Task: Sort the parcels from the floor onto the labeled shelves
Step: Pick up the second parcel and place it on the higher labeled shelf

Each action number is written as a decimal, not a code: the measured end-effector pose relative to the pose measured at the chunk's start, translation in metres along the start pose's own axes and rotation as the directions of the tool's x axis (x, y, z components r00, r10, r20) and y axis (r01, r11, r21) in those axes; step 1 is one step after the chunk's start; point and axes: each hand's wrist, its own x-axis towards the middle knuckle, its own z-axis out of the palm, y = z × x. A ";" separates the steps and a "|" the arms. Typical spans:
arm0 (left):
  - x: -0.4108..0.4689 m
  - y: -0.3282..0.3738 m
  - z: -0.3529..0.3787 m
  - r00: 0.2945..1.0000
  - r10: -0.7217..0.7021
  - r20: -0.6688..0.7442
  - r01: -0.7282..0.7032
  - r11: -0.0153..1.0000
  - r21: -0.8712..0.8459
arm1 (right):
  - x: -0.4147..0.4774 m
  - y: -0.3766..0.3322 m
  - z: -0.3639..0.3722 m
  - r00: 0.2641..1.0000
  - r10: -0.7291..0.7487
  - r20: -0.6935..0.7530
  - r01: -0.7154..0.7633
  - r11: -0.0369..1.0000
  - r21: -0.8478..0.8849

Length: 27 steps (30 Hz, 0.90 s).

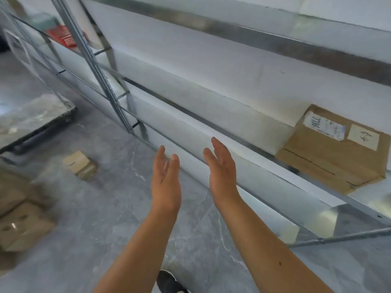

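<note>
Blurred cardboard parcels (23, 225) and a small box (80, 164) lie on the grey floor (105, 208) at left, the left hand (166, 178) and right hand (222, 168) reach forward spread and empty, and a labelled parcel (334, 153) sits on the metal shelf (275, 187) at right.

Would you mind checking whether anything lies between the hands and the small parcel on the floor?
Nothing visible does. Both hands, left and right, are open and empty, and only bare floor separates them from the small parcel.
</note>
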 end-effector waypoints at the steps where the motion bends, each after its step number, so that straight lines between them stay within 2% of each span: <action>1: 0.011 0.001 -0.016 1.000 -0.006 -0.021 0.006 1.000 -0.003 | 0.003 0.001 0.021 0.999 0.001 0.032 -0.001 1.000 0.001; 6: 0.068 0.004 -0.093 0.987 -0.063 -0.145 0.059 0.998 -0.031 | 0.017 0.002 0.114 0.982 0.039 0.184 -0.028 0.998 -0.059; 13: 0.130 0.013 -0.188 0.965 -0.087 -0.246 0.065 0.993 -0.096 | 0.030 0.002 0.234 0.955 0.012 0.298 0.026 0.992 -0.124; 19: 0.167 0.021 -0.238 0.944 -0.102 -0.313 0.064 0.989 -0.132 | 0.050 0.010 0.309 0.894 0.054 0.445 0.009 0.991 -0.136; 27: 0.254 0.024 -0.276 0.893 -0.165 -0.419 0.119 0.984 -0.134 | 0.110 0.031 0.404 0.841 0.120 0.527 -0.052 0.988 -0.143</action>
